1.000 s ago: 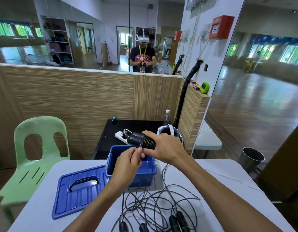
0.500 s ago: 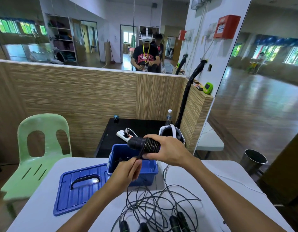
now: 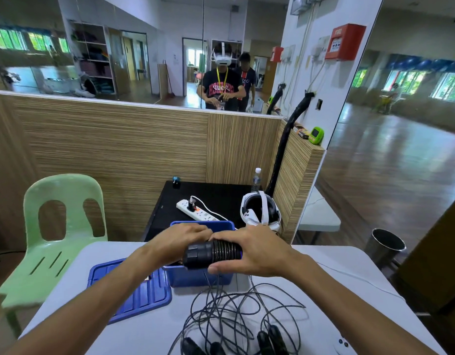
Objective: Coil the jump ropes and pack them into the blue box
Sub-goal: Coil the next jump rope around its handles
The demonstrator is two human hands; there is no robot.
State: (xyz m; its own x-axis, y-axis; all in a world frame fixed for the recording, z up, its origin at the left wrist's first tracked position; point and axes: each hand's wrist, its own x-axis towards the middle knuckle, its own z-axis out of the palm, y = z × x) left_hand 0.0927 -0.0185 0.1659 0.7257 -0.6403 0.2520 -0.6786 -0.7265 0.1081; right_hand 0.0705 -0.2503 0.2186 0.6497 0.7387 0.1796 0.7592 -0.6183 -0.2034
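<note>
We saw the right hand (image 3: 257,249) wrapped over a black ribbed jump-rope handle (image 3: 212,253), fingers curled across the top and thumb under it, holding it level above the near rim of the blue box (image 3: 203,278). The left hand (image 3: 180,239) reached over the box with its fingertips meeting the right hand's behind the handle; whether it pinched cord there or held nothing we could not tell, since the handle and knuckles covered that spot. The inside of the box was almost wholly hidden by both hands. A thin cord ran down from the held handle into the loose tangle of ropes (image 3: 236,313) on the white table (image 3: 349,303) (how many ropes lay there we could not count). More black handles (image 3: 269,339) were cut off by the lower edge. The blue lid (image 3: 147,295) lay flat just left of the box, partly under the left forearm.
</note>
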